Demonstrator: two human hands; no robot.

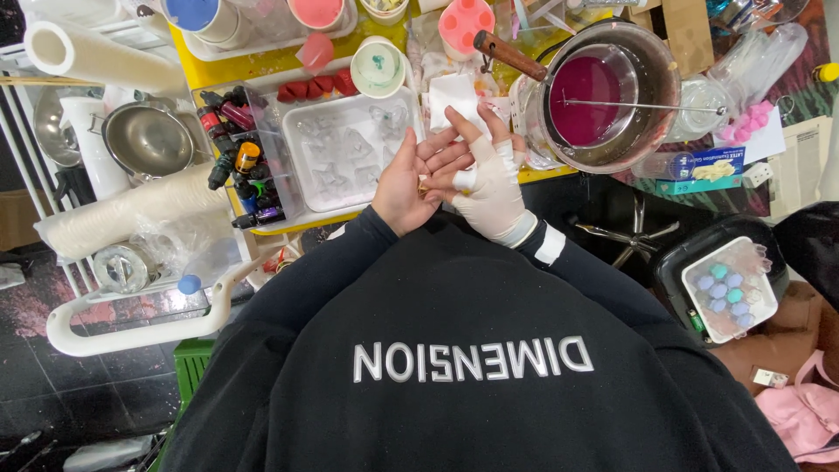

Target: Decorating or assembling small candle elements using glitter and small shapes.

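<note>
Fingers of the bare left hand (pixel 409 179) and gloved right hand (pixel 491 183) meet mid-frame, loosely open, perhaps pinching something tiny, above the white tray (pixel 301 183)

My hands (pixel 450 179) meet at the table's near edge. Just beyond them sits a tray (pixel 350 149), bottles (pixel 236 162) to its left, a pot (pixel 612 92) to the right.
</note>
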